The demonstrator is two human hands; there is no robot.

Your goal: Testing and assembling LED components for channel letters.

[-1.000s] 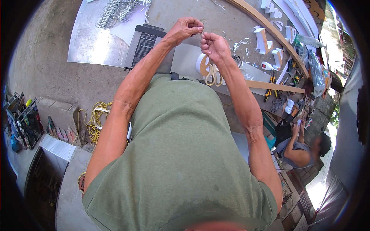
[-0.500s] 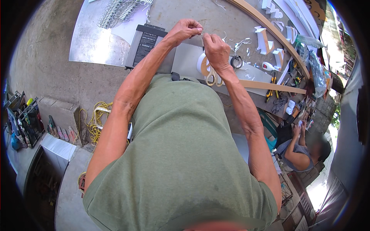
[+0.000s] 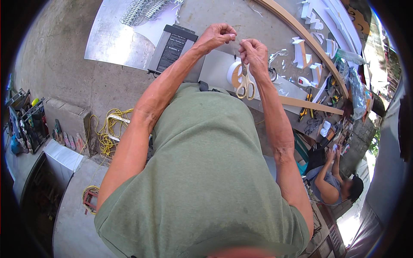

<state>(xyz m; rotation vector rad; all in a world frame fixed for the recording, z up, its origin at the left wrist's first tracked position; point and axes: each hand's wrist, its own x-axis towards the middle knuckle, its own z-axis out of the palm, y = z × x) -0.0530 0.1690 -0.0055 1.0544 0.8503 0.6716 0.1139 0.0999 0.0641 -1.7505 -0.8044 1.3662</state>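
Scissors (image 3: 245,84) now hang from the right hand (image 3: 254,55), handles down, blades up in the closed fist; a second ago they sat lower against the white tape roll (image 3: 232,74). Left hand (image 3: 218,34) is pinched shut on a thin wire (image 3: 235,46) that runs across to the right fingers. Hands have drawn closer together, so my read is the wire end is being worked, not cut.

Below the hands: grey power supply box (image 3: 174,49) on the metal sheet (image 3: 112,41). Further out: white letter shapes (image 3: 301,51), curved wooden strip (image 3: 301,30), yellow cable (image 3: 107,131) on the floor. Another person (image 3: 333,182) sits at right, clear of the hands. Nothing blocks the wire.
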